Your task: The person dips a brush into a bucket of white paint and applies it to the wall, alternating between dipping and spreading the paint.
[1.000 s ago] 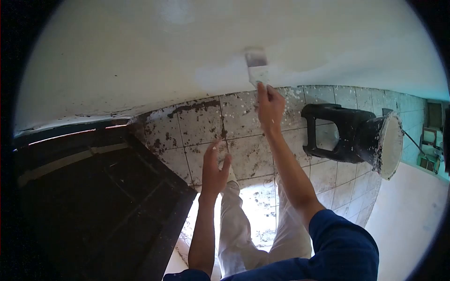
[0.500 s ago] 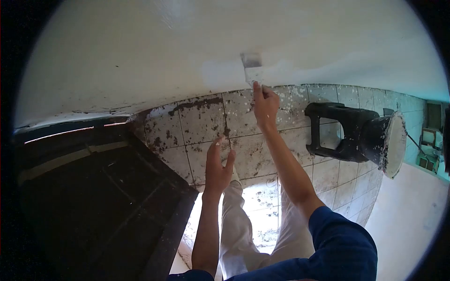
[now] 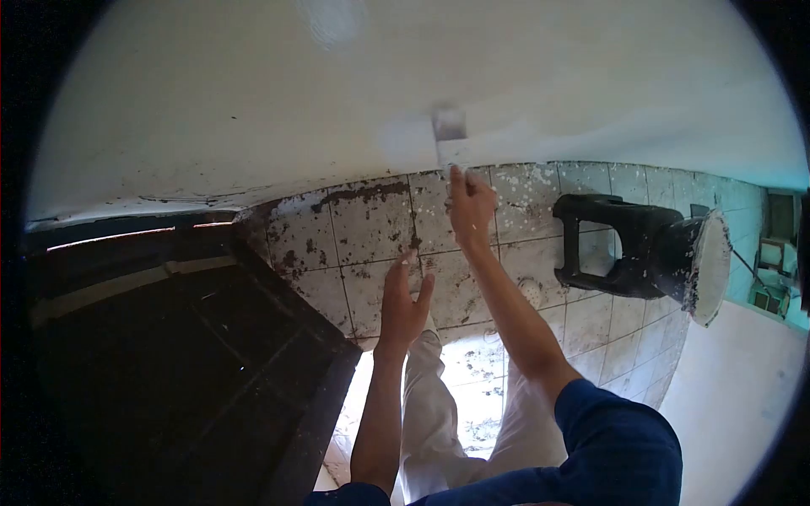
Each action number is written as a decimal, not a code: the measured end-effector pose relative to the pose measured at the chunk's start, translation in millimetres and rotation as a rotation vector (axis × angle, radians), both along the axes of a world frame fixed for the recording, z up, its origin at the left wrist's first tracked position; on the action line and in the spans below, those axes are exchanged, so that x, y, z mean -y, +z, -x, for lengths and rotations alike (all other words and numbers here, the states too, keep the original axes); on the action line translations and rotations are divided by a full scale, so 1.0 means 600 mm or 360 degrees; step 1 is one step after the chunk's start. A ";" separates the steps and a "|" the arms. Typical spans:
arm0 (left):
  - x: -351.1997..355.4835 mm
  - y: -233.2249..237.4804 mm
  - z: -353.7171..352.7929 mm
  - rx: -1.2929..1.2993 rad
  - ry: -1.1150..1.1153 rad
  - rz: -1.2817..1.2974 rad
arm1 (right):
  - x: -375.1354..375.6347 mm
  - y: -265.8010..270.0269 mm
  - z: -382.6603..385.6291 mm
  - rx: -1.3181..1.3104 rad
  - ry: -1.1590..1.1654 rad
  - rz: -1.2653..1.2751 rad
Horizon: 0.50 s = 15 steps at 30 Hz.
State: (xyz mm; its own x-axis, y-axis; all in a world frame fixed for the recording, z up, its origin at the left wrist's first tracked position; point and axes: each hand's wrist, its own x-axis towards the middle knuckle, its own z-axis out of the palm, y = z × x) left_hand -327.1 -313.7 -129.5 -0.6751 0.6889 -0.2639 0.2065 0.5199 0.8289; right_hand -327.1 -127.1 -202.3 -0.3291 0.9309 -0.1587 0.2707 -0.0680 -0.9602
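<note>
My right hand [image 3: 472,207] is closed around the handle of a flat paintbrush [image 3: 453,150]. The brush's dark bristles, blurred, meet the pale wall [image 3: 253,76] just above the floor tiles. Lower and to the left, my left hand [image 3: 403,305] is held out with nothing in it, fingers extended and thumb apart. It hovers over the paint-speckled tiled floor [image 3: 371,221], near my trouser leg.
A black plastic stool [image 3: 629,244] stands to the right, with a paint-smeared round bucket [image 3: 711,268] at its far end. On the left is a dark door-like panel [image 3: 186,363]. Odds and ends [image 3: 772,257] sit at the far right.
My right hand and the brush have shifted slightly down and left in view. My left hand has moved a little right, still empty. The camera view has tilted slightly.
</note>
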 end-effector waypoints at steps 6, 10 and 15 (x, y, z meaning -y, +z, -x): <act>0.000 0.017 0.010 -0.0044 0.0016 -0.0036 | -0.031 0.096 0.061 -0.0014 -0.0187 -0.0347; 0.013 0.011 0.039 -0.0015 0.0024 -0.0051 | -0.054 -0.214 0.034 0.0504 -0.0085 -0.0196; 0.040 0.000 0.024 -0.0003 0.0026 0.0067 | -0.059 -0.086 0.013 0.0263 0.0035 0.0381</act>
